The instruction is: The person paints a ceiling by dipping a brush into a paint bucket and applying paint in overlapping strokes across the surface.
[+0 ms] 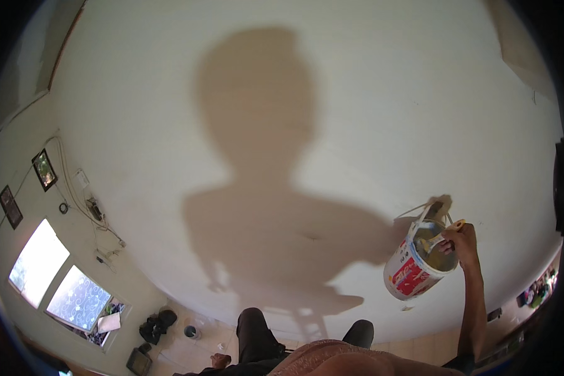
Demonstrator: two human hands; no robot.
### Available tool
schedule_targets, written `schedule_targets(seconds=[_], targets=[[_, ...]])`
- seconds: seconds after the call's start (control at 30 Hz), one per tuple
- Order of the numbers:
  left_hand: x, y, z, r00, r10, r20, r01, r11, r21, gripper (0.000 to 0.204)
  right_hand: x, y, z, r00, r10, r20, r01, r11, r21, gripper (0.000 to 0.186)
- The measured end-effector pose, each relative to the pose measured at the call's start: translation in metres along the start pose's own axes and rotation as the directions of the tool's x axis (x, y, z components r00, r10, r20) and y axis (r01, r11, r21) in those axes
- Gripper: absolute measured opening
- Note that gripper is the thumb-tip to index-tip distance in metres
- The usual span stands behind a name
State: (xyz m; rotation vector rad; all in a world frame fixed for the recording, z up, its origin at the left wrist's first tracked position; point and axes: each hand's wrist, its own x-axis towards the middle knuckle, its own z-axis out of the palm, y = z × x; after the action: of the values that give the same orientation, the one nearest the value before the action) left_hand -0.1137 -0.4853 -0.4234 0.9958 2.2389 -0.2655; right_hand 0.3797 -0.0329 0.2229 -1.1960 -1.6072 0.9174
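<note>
At the right, my right hand (462,244) is closed on a paintbrush (437,239), whose yellow-orange handle end sticks up past my fingers. Its head is inside the mouth of a white paint bucket (396,266) with a red patch on its side. The bucket is tilted toward me close to the wall, its handle raised; what bears its weight I cannot tell. Low down beside my left knee, my left hand (220,360) shows small with curled fingers; anything inside them is hidden.
A wide off-white wall (370,113) fills the view ahead, with my shadow across it. On the left wall are picture frames (44,169), loose cables and bright windows (39,263). Far below, a dark bucket (192,332) and black items (157,326) stand on the tiled floor (175,360).
</note>
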Motion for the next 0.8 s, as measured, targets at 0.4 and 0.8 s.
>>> schedule_targets(seconds=[0.4, 0.8], targets=[[-0.008, -0.008, -0.006, 0.996, -0.033, 0.087, 0.037, 0.998, -0.050, 0.032, 0.001, 0.017, -0.010, 0.826, -0.542, 0.155, 0.482, 0.534, -0.695, 0.013], [-0.019, -0.006, -0.012, 0.981, -0.189, 0.038, 0.193, 0.962, -0.193, 0.033, -0.006, 0.016, -0.003, 0.793, -0.578, 0.195, 0.508, 0.448, -0.736, 0.019]])
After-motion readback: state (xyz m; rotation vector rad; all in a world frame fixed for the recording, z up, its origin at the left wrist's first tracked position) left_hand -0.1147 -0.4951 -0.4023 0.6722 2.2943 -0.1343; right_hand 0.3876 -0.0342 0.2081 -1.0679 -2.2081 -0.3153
